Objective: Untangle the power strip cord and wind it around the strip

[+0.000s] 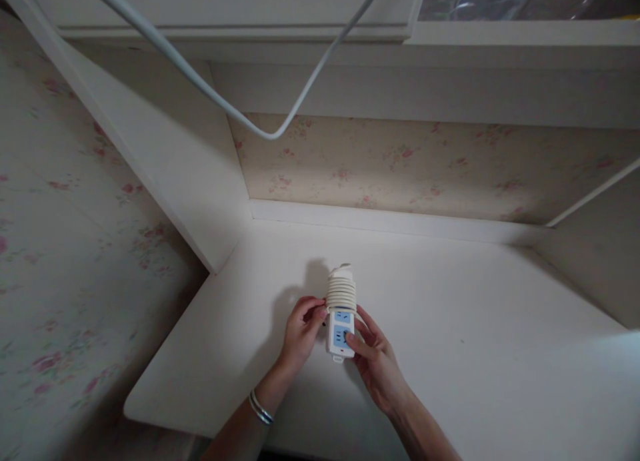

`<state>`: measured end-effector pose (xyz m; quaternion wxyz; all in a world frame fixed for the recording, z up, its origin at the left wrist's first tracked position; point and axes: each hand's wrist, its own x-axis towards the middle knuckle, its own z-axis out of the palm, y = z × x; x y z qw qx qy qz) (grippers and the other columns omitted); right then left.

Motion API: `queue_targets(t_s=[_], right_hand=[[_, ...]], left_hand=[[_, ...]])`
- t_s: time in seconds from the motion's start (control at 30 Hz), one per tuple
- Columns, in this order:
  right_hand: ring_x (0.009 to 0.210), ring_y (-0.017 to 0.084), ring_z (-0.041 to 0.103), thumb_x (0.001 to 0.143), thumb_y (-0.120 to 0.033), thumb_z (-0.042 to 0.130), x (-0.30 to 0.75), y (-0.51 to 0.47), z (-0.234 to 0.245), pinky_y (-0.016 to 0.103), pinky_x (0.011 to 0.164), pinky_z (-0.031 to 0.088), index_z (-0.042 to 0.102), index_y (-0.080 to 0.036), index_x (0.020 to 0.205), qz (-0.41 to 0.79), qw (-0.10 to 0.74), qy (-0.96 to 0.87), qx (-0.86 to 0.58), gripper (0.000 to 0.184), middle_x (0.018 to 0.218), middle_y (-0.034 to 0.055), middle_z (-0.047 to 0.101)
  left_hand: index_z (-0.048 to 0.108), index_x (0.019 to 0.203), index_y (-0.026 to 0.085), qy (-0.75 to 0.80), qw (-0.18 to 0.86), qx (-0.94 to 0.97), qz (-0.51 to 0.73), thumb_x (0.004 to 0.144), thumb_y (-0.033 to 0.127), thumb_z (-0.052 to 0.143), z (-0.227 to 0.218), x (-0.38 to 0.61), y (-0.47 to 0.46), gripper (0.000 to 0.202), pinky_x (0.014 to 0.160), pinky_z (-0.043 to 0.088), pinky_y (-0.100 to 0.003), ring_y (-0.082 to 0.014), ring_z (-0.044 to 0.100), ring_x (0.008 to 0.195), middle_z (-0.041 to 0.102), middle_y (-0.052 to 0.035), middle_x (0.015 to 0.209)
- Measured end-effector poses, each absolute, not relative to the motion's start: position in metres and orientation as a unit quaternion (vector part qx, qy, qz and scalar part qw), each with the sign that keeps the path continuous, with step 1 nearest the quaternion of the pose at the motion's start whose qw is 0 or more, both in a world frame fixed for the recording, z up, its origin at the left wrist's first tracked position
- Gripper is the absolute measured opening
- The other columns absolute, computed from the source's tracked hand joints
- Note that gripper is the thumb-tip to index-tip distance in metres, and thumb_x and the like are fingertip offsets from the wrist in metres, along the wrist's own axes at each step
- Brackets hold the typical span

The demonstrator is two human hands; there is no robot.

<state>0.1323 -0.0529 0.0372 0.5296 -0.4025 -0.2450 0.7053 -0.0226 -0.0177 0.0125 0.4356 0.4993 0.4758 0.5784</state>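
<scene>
A white power strip [341,331] with pale blue socket faces is held upright over the white desk [450,354]. Its white cord [341,293] is wound in tight coils around its upper half, with the plug end sticking out on top. My left hand [301,334] grips the strip's left side, its fingertips on the lowest coils. My right hand [375,361] holds the strip from the right, thumb pressed on the lower socket face. A silver bangle [261,408] sits on my left wrist.
A white cable [220,101] hangs in a loop from above, in front of the desk's back wall. White shelf panels stand at the left [165,161] and right [590,241]. Floral wallpaper [400,161] covers the back. An upper shelf [525,31] holds plastic-wrapped items.
</scene>
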Motion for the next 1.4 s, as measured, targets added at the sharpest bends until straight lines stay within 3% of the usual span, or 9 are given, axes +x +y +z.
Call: queue_targets(t_s=[0.17,0.3,0.67,0.8,1.13,1.4], right_hand=[[0.107,0.022,0.060,0.068,-0.027,0.078,0.127,-0.051,0.039,0.035,0.087,0.049,0.051,-0.031,0.128,0.710,0.540,-0.244,-0.381,0.066,0.129,0.0046,0.057],[0.108,0.023,0.059,0.068,-0.026,0.078,0.126,-0.047,0.037,0.036,0.086,0.049,0.052,-0.030,0.128,0.720,0.533,-0.229,-0.380,0.065,0.131,0.0052,0.055],[0.106,0.024,0.061,0.071,-0.026,0.076,0.159,-0.039,0.028,0.035,0.083,0.049,0.049,-0.026,0.132,0.718,0.506,-0.246,-0.409,0.067,0.134,0.0076,0.053],[0.098,0.019,0.064,0.072,-0.022,0.074,0.191,-0.031,0.029,0.028,0.078,0.052,0.049,-0.026,0.132,0.712,0.500,-0.239,-0.431,0.065,0.130,0.0064,0.056],[0.085,0.017,0.068,0.067,-0.017,0.077,0.322,0.016,0.038,0.026,0.069,0.057,0.059,-0.025,0.121,0.618,0.541,-0.224,-0.524,0.057,0.116,0.0072,0.065],[0.077,0.018,0.067,0.066,-0.015,0.073,0.408,0.066,0.029,0.025,0.063,0.055,0.065,-0.025,0.109,0.519,0.576,-0.242,-0.583,0.046,0.108,0.0097,0.068]], left_hand=[[0.064,0.102,0.017,0.420,0.593,0.342,0.596,0.076,0.038,0.067,0.009,-0.018,-0.018,0.033,0.081,0.048,-0.030,-0.0179,0.061,0.090,0.065,-0.0068,0.103],[0.064,0.105,0.017,0.385,0.648,0.277,0.596,0.073,0.035,0.072,0.010,-0.023,-0.015,0.037,0.084,0.047,-0.032,-0.0181,0.062,0.090,0.067,-0.0074,0.103],[0.066,0.108,0.018,0.462,0.580,0.429,0.516,0.076,0.041,0.067,0.009,-0.023,-0.011,0.040,0.095,0.044,-0.035,-0.0223,0.060,0.105,0.064,-0.0096,0.116],[0.064,0.111,0.018,0.472,0.588,0.434,0.493,0.075,0.041,0.068,0.005,-0.022,-0.010,0.043,0.095,0.046,-0.037,-0.0236,0.058,0.110,0.063,-0.0117,0.118],[0.065,0.107,0.016,0.489,0.593,0.429,0.475,0.076,0.037,0.067,-0.009,-0.022,-0.009,0.037,0.082,0.050,-0.032,-0.0188,0.061,0.090,0.065,-0.0092,0.099],[0.064,0.099,0.015,0.489,0.594,0.432,0.471,0.075,0.035,0.065,-0.010,-0.020,-0.007,0.031,0.070,0.048,-0.028,-0.0150,0.058,0.072,0.062,-0.0037,0.080]])
